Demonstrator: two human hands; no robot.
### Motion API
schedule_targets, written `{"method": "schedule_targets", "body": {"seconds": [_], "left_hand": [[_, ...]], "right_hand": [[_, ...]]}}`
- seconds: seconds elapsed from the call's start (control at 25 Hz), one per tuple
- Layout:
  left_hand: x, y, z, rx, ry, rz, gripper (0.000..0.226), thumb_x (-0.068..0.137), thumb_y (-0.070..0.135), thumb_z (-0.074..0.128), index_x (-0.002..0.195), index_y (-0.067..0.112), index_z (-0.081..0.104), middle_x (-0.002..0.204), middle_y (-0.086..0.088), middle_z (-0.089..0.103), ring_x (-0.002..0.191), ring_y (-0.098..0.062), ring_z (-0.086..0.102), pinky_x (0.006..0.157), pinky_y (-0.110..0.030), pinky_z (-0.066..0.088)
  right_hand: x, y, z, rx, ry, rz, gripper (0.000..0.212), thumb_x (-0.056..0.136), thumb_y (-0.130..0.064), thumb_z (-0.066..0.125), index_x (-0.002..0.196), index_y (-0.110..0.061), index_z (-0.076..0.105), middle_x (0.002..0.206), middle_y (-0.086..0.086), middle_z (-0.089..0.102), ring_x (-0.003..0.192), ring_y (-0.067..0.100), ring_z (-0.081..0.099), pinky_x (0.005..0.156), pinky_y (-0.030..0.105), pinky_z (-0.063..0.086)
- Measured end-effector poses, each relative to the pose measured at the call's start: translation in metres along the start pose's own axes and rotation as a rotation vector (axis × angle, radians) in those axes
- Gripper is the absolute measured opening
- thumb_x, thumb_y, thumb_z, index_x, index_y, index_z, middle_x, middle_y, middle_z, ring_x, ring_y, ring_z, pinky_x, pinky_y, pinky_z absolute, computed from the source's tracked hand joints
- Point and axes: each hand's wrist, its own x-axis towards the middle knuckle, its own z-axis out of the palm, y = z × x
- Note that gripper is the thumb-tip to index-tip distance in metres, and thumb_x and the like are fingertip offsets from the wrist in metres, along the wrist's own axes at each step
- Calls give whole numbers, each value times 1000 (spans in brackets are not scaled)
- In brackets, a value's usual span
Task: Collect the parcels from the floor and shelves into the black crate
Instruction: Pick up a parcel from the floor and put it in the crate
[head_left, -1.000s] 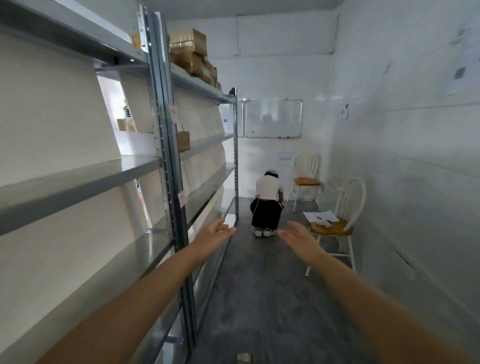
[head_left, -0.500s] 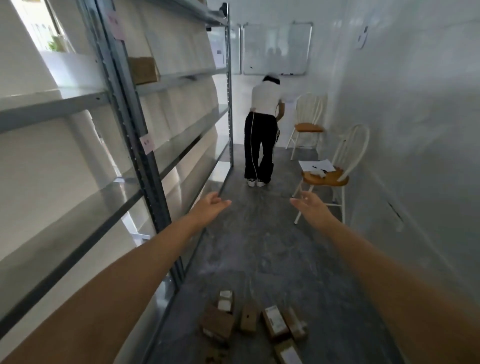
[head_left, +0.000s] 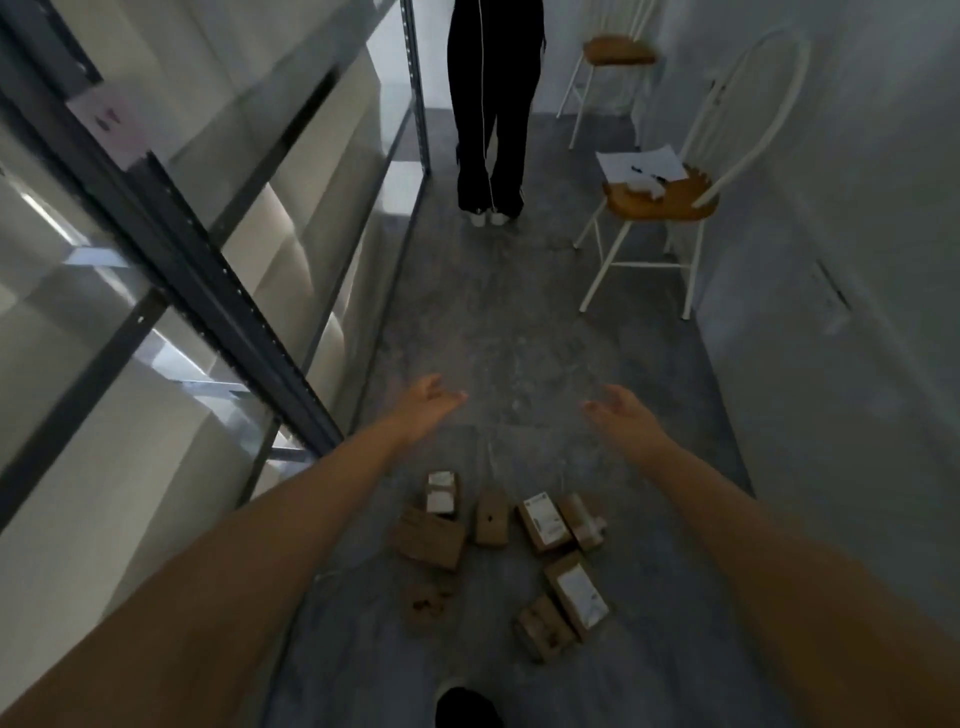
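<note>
Left grip: my left grip (head_left: 428, 402) is stretched out ahead of me above the floor, fingers spread and loose, holding nothing.
Right grip: my right grip (head_left: 618, 410) mirrors it with the palm turned inward and the fingers relaxed, also holding nothing. The two are well apart.
Parcels: a scatter of small brown cardboard parcels (head_left: 491, 519) lies on the floor (head_left: 493, 322), between my forearms and nearer to me than both grips. Several show white labels.
Black crate: not in view, so I cannot tell where it stands.
Left side: metal shelving (head_left: 218, 291) runs close beside my left forearm.
Further off: a person in black trousers (head_left: 491, 104) stands down the aisle, and a chair (head_left: 660, 192) with papers on its seat stands by the right wall.
Step in hand: I judge this to be the reach down for the floor parcels, with none collected yet.
Doing it well: I would draw both grips toward me and lower them, since the parcels lie short of my fingertips. I would take one small box per grip from the outer edges, keep my left elbow off the shelving post, and find the crate before lifting.
</note>
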Motion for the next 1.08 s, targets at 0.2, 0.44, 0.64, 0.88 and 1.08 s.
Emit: {"method": "schedule_targets", "body": {"seconds": [0.2,0.44,0.64,0.88,1.08], "left_hand": [[81,-76,31,-45,50,-131,57,91,20,58,140,4,34,138,-14,47,125,-26,47,89,-22,36],[163,-228,115,-84,2,-350,57,89,22,60,139,7,36,137,-9,47,113,-18,51,87,-24,39],[218,-363,206,-76,-122,-412,55,88,20,62,137,7,39,135,-7,48,103,-10,53,85,-21,43],[265,-483,282,25,-133,-479,61,86,29,64,138,11,39,141,-9,45,126,-21,46,103,-37,40],[286,-534,355,-39,-134,-528,56,87,22,63,136,9,39,138,-11,45,118,-19,47,92,-27,39]], "right_hand": [[61,81,36,-23,-77,159,50,91,-21,58,134,-5,41,122,9,56,105,20,56,81,23,47],[127,236,82,-61,-164,339,32,91,-12,57,121,-10,46,91,-5,58,87,11,59,76,11,48],[174,380,115,-113,-242,474,56,93,-18,54,142,-9,29,126,7,47,128,30,43,89,24,37],[201,520,139,-117,-162,646,58,91,-24,57,142,-12,31,138,13,47,123,30,49,103,42,41],[222,598,144,-190,-95,615,54,90,-29,58,138,-12,39,136,12,50,120,30,52,101,44,43]]}}
